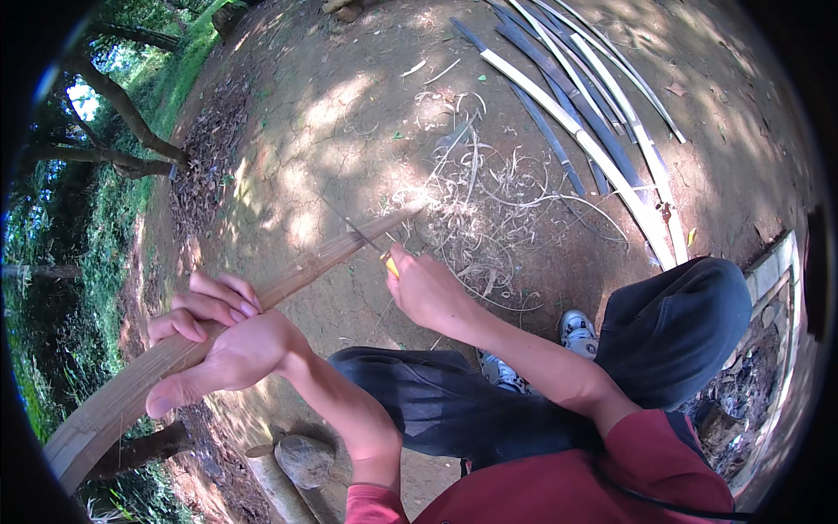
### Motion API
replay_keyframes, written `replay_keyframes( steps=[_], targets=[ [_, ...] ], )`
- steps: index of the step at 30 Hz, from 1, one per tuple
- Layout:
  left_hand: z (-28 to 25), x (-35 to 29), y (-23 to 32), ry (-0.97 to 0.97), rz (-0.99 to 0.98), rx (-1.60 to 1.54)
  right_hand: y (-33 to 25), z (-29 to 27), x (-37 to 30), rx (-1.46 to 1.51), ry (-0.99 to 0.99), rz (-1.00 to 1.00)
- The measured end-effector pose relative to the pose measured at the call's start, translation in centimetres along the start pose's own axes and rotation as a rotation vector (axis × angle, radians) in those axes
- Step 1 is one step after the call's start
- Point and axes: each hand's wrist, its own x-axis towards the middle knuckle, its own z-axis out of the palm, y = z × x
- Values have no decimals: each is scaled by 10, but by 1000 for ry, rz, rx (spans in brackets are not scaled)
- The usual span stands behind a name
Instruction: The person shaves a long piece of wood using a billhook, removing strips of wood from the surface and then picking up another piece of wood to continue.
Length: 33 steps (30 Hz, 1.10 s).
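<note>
A long split-bamboo strip (301, 274) slants from the lower left up to the middle, its far end near the ground. My left hand (236, 342) is closed around it, fingers over the top and thumb along the near side. In my right hand (434, 294) is a knife (391, 265) with a yellow handle, most of it hidden by my fingers. The thin dark blade points up and left, crossing the strip near its far end; whether it bites into the bamboo I cannot tell. Curly pale shavings (489, 223) lie on the dirt beyond my right hand.
Several long bamboo strips (572, 127), some pale and some dark, lie at the upper right. My bent knee (676, 332) and shoes (578, 334) are close by on the right. Cut logs (305, 461) rest at the lower left. Tree branches (122, 105) border the left, a pale frame (777, 271) the right.
</note>
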Motion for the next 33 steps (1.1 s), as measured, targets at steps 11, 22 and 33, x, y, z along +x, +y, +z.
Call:
replay_keyframes(
  steps=[11, 22, 33],
  targets=[
    [-5, 0, 0, -12, -18, -79, -26, -7, -11, 50, 59, -27],
    [-13, -1, -6, -23, 2, -186, -39, -18, -28, 48, -10, -27],
    [-37, 18, -13, 56, 20, -59, -1, 3, 5, -40, 49, -56]
  ],
)
